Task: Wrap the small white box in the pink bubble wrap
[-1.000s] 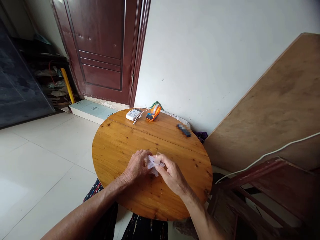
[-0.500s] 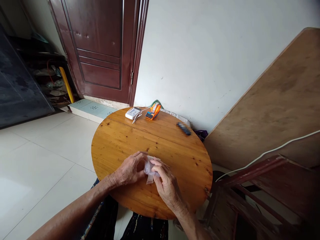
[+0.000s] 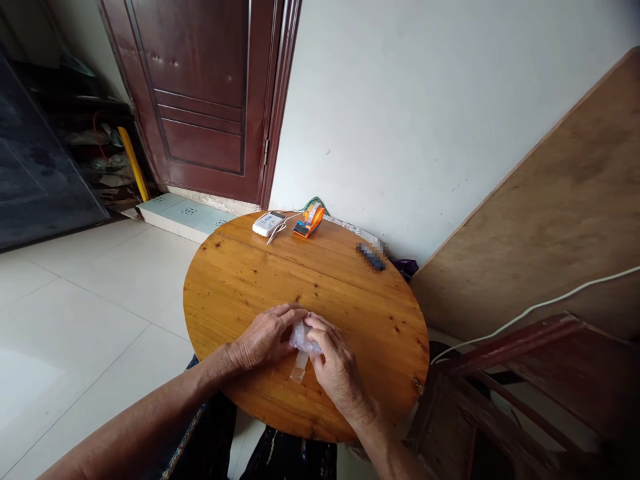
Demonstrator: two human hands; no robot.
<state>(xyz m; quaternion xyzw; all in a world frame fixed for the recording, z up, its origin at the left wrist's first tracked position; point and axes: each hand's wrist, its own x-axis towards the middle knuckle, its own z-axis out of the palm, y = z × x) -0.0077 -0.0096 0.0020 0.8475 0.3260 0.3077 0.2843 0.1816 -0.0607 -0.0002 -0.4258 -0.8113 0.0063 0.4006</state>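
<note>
Both my hands meet over the near half of a round wooden table (image 3: pixel 240 280). Between them is a small crumpled piece of clear plastic (image 3: pixel 302 337) with a strip of clear tape (image 3: pixel 299 368) hanging from it toward me. My left hand (image 3: pixel 264 337) pinches the plastic from the left, fingers curled. My right hand (image 3: pixel 336 365) grips it from the right, fingers bent over its top. The wad rests just above the tabletop.
At the table's far edge lie a white box with a cord (image 3: pixel 268 223), an orange tape dispenser (image 3: pixel 309 221) and a small dark object (image 3: pixel 371 256). A dark red door (image 3: pixel 200 100) stands behind. A wooden board (image 3: pixel 540 213) and a chair frame (image 3: pixel 525 387) are on the right.
The hands have closed in more tightly on the plastic and shifted slightly toward me. A strip of tape now hangs below the wad.
</note>
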